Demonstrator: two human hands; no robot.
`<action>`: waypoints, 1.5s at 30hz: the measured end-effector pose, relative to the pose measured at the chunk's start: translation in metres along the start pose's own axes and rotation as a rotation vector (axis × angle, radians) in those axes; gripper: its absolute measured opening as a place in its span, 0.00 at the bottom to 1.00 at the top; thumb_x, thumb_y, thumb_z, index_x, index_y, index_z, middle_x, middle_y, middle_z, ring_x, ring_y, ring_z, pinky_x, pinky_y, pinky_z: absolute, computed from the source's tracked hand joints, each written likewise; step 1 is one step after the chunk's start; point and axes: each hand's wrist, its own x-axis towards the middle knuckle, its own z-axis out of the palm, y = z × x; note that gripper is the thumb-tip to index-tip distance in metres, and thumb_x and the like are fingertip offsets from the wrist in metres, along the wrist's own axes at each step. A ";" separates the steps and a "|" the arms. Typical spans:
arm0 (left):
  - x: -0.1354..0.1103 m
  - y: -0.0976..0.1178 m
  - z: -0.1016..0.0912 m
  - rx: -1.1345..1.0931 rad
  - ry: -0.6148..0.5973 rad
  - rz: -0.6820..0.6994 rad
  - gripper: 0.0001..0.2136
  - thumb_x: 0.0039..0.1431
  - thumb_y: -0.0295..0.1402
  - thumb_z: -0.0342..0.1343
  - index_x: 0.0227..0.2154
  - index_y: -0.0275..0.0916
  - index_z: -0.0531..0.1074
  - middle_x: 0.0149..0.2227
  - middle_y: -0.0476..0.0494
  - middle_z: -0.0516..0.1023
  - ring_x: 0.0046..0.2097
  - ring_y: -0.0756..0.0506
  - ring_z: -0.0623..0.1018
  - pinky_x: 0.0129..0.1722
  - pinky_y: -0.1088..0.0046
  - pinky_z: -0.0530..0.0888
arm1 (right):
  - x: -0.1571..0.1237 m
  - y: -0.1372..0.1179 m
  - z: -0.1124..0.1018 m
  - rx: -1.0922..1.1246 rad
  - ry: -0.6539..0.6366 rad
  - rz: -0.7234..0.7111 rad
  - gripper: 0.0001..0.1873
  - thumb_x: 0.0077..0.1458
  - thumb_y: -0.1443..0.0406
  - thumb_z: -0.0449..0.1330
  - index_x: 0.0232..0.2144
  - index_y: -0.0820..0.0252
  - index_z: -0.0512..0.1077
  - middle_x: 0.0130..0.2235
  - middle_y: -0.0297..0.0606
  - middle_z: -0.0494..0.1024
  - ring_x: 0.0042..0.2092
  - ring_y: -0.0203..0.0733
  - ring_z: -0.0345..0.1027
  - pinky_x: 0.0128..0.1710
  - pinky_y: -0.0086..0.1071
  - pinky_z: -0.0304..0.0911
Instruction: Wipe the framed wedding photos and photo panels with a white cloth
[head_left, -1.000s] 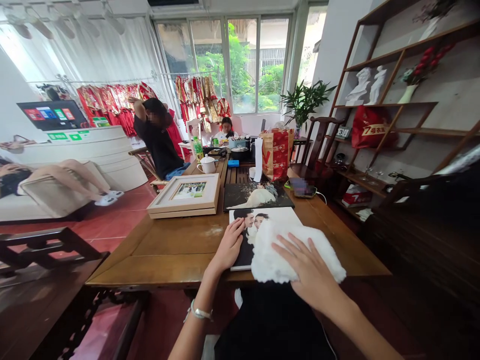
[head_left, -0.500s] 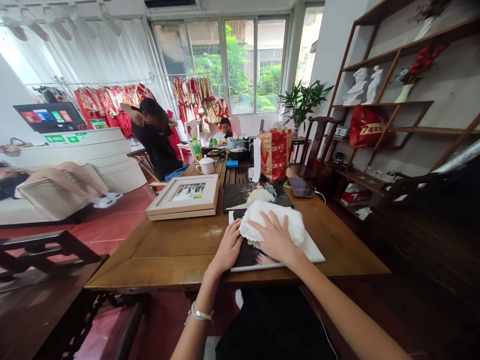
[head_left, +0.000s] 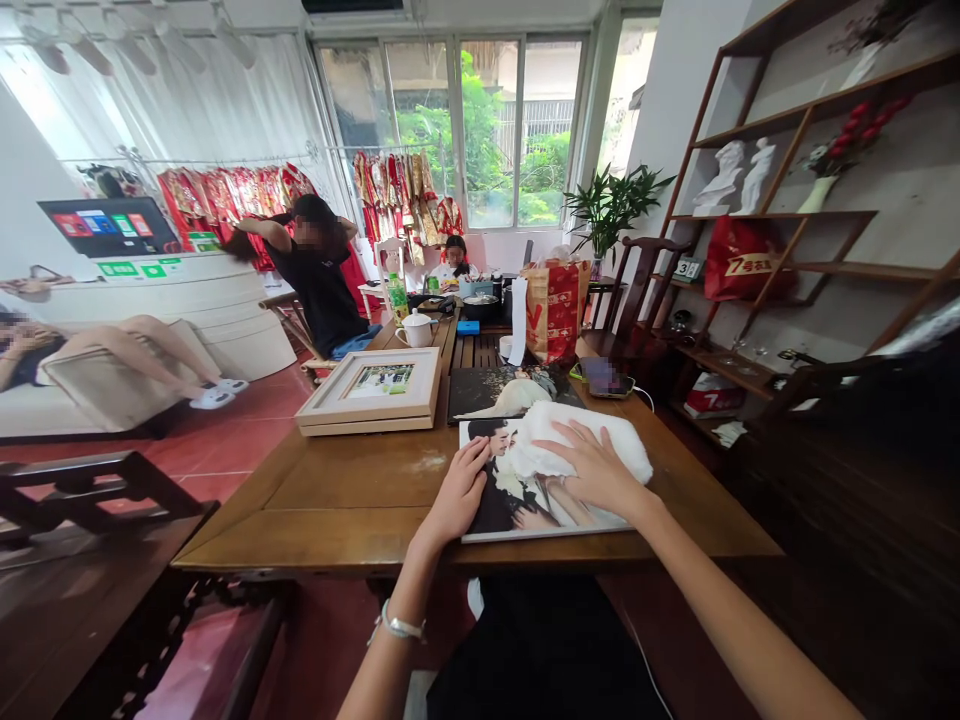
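A photo panel (head_left: 502, 505) with a picture of a couple lies flat near the front edge of the wooden table. My left hand (head_left: 460, 490) rests along its left edge, fingers laid out on the surface. On the panel's upper right sits a fluffy white towel (head_left: 626, 440), bunched up. My right hand (head_left: 600, 470) holds it down from above, its fingers spread over the towel, which hides part of the picture. Just behind lies a second, dark photo panel (head_left: 476, 385), partly covered by the first one and the towel.
To the left lie light wood picture frames (head_left: 311, 412), stacked. Farther back stand a white lidded cup (head_left: 415, 328), a bottle (head_left: 396, 297) and a red-brown paper bag (head_left: 555, 310). A phone (head_left: 606, 378) with a cable lies right. One person (head_left: 322, 280) sits beyond the table's left side.
My right hand has slid the towel to the right across the panel, uncovering more of the couple's picture. My left hand stays at the left edge.
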 end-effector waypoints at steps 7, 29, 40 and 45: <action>0.000 0.001 -0.001 0.004 -0.010 -0.029 0.21 0.59 0.26 0.42 0.56 0.42 0.60 0.60 0.44 0.59 0.62 0.45 0.55 0.62 0.56 0.51 | 0.007 -0.025 -0.002 0.019 -0.010 -0.192 0.42 0.37 0.76 0.49 0.57 0.43 0.58 0.64 0.32 0.51 0.64 0.53 0.35 0.56 0.63 0.29; 0.001 0.003 0.000 0.017 0.001 -0.031 0.20 0.58 0.25 0.44 0.52 0.41 0.65 0.58 0.42 0.63 0.61 0.43 0.57 0.61 0.55 0.53 | 0.061 -0.001 -0.010 0.230 0.057 -0.432 0.24 0.46 0.71 0.53 0.48 0.56 0.70 0.53 0.38 0.71 0.58 0.48 0.57 0.59 0.49 0.39; 0.000 0.002 -0.001 0.010 0.008 -0.019 0.21 0.58 0.25 0.43 0.54 0.42 0.63 0.59 0.42 0.62 0.61 0.43 0.57 0.61 0.55 0.54 | -0.044 -0.037 0.002 0.141 0.025 -0.342 0.42 0.34 0.73 0.51 0.57 0.62 0.59 0.59 0.43 0.62 0.61 0.51 0.48 0.61 0.50 0.35; 0.000 0.000 -0.001 0.015 -0.004 -0.028 0.22 0.58 0.25 0.42 0.56 0.40 0.61 0.60 0.42 0.60 0.62 0.44 0.55 0.61 0.55 0.52 | -0.072 -0.036 0.007 0.134 0.055 -0.326 0.38 0.34 0.71 0.53 0.53 0.57 0.63 0.59 0.43 0.61 0.62 0.53 0.44 0.60 0.55 0.28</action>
